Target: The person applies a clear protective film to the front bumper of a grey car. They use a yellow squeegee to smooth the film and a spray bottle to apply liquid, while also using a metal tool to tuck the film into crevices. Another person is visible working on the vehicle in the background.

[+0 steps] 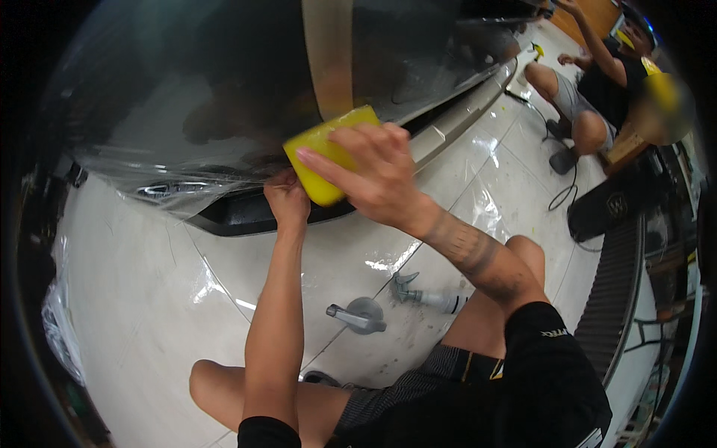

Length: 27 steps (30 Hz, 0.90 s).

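Note:
A dark, glossy car body panel (pixel 224 97) curves across the upper part of the view, with wet-looking clear film (pixel 164 190) hanging loose along its lower edge. My right hand (pixel 381 175) grips a yellow squeegee (pixel 317 145) against the panel, thumb below and fingers over its far side. Just left of it, my left hand (pixel 287 198) is closed at the panel's bottom edge, pinching the film where it bunches up. My left fingertips are partly hidden behind the film and the edge.
Two spray bottles are on the tiled floor (pixel 164 299) before my knees: one upright (pixel 362 315), one farther right (pixel 441 300). A light trim strip (pixel 463 119) runs right. A person (pixel 597 82) crouches at far right, near a black box (pixel 616 201) and a cable.

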### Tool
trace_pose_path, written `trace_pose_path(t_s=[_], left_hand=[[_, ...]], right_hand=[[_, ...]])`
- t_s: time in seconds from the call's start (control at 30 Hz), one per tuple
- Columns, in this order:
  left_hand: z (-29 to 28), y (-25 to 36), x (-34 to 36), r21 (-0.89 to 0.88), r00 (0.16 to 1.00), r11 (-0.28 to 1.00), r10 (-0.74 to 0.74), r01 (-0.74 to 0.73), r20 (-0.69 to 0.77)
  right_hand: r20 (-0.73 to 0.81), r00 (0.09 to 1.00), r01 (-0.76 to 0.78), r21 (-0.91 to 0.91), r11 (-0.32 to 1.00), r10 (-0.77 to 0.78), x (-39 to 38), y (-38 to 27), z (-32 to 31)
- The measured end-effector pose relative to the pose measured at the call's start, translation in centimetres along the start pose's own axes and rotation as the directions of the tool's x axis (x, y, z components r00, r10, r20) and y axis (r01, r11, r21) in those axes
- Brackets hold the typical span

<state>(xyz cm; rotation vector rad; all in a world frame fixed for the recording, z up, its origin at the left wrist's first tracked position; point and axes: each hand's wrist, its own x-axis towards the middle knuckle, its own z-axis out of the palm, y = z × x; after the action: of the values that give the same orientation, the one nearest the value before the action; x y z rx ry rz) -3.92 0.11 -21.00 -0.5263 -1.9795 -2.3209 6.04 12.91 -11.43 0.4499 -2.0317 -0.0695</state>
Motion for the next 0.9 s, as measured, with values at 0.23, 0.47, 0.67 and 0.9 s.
trace_pose_path(t_s=[0.23,0.47,0.67,0.9], left_hand=[[2.2,0.2,1.4,-0.069,0.996,0.994,-0.090,0.088,-0.017],[4.3,-2.2,3.0,-0.136,0.997,0.989,0.049,-0.057,-0.058],[4.5,-1.0,3.5,-0.040,0.997,0.997,0.070,-0.070,-0.012],[3.1,-2.8,3.9,-0.076,0.991,0.994,-0.066,0.075,0.114]], right_hand=[[0.214,0.746,-0.665,0.205,0.718,0.630,-10.6,-1.1,5.2],[0.042,0.866,-0.499,0.044,0.865,0.498,-8.9,-0.3,7.9],[-0.159,0.783,-0.581,0.161,0.798,0.602,-4.5,0.8,4.7],[-0.002,0.772,-0.626,0.168,0.761,0.635,-7.9,-1.0,7.4]])
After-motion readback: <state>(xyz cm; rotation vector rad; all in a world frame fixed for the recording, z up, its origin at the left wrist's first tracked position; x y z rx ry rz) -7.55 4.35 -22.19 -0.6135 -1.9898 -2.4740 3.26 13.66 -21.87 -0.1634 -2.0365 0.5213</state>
